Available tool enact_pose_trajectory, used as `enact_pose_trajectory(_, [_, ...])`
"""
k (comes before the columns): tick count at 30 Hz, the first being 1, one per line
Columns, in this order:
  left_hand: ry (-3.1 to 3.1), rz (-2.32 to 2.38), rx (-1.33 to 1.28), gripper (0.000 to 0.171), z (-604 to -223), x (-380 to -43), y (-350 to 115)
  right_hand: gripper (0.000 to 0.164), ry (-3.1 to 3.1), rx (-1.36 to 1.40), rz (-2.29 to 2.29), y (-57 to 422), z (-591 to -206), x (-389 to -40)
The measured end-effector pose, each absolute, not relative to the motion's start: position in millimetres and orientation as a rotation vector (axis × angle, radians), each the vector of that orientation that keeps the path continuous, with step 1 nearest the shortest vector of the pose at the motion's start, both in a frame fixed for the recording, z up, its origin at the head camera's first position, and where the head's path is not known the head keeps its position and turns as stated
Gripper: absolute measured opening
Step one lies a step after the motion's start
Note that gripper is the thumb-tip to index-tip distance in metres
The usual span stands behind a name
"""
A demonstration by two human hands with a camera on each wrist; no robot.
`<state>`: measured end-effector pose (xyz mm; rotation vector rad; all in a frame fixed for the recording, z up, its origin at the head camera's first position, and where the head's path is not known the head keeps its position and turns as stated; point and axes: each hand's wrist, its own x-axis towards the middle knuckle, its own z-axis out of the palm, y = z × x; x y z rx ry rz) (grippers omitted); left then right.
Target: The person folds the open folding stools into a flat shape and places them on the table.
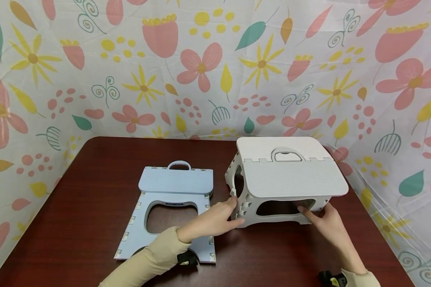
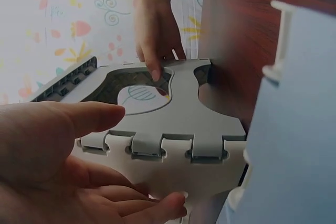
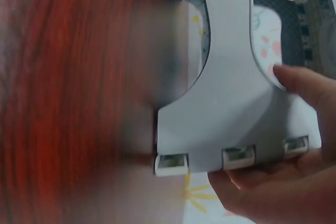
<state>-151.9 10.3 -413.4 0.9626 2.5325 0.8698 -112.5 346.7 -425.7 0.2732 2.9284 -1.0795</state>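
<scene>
A white folding step stool (image 1: pixel 294 179) stands unfolded on its legs at the right of the table, with a handle in the middle of its top. My left hand (image 1: pixel 215 219) is at its left front corner, fingers by the side panel and thumb by the front panel; in the left wrist view the fingers (image 2: pixel 165 208) look loosely extended beside the hinged edge. At the right front corner my right hand (image 1: pixel 330 227) grips the leg panel, its thumb (image 3: pixel 299 80) in the front opening and its other fingers round the outer edge.
A light blue folding stool (image 1: pixel 176 181) lies flat on the dark red table (image 1: pixel 93 191), left of the white one and partly under my left forearm. A flower-patterned cloth (image 1: pixel 201 99) hangs behind the table and along both sides.
</scene>
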Motion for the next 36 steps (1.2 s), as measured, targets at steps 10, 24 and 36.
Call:
enact_pose_trajectory(10, [2.491,0.873,0.88,0.081,-414.4,-151.8,15.9,0.066,2.844,0.141,-1.125,358.8,-430.3,-124.1])
enact_pose_trajectory(24, [2.473,0.903,0.801,0.086,-417.4,-158.9,22.4,0.078,2.761,0.006,-1.264,366.5,-436.5,-128.2])
enact_pose_trajectory(36, [2.493,1.023,0.718,0.096,-426.0,-160.7,31.1,0.054,2.758,-0.139,-1.241,375.4,-442.0,-129.1])
